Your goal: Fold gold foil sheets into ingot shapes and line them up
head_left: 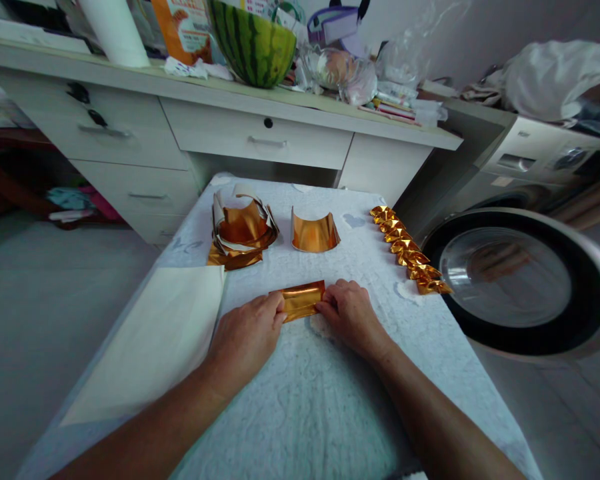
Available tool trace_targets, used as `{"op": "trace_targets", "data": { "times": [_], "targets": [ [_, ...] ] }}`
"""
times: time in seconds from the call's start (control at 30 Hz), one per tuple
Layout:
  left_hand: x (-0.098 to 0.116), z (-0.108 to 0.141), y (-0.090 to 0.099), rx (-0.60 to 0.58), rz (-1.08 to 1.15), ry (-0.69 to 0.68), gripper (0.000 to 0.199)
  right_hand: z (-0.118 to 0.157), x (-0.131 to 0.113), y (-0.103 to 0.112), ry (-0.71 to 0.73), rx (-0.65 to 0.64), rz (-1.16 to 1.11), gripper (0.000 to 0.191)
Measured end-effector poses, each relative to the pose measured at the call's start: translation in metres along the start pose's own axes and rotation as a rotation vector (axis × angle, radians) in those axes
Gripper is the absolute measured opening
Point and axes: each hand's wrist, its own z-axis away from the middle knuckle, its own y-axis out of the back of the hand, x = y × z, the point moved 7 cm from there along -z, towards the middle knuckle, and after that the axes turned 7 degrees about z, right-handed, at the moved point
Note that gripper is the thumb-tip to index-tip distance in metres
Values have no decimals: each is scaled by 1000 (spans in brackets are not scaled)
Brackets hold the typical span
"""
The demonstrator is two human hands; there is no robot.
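Note:
A small rectangle of shiny gold paper [301, 301] is held between both hands above the cloth-covered table. My left hand [253, 328] pinches its left end, fingers closed. At the right end, my right hand [347, 311] grips the paper with thumb and curled fingers. Behind it, a curved gold sheet [315, 233] stands on the cloth. To its left is a stack of curled gold sheets [241, 230] with pale edges. Several folded gold pieces [407, 252] lie in a slanting row at the right edge.
A pale paper sheet [150, 340] lies along the table's left side. Beyond the table, a white desk [260, 143] with drawers holds a cut watermelon [253, 43] and plastic bags. An open washing machine door [515, 280] is close to the table's right edge.

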Motion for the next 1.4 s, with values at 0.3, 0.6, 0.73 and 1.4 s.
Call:
{"op": "trace_targets", "data": {
  "times": [0.3, 0.6, 0.73, 1.4],
  "targets": [
    [1, 1, -5, -13, 49, -49, 14, 0, 3, -3, -22, 22, -31, 13],
    [22, 11, -1, 82, -150, -329, 24, 0, 3, -1, -35, 39, -76, 8],
    [32, 18, -10, 34, -290, -427, 27, 2, -5, 2, 48, 94, -76, 9],
    [27, 63, -43, 0, -443, -433, 55, 9, -36, -1, 98, 84, 121, 28]
  ]
}}
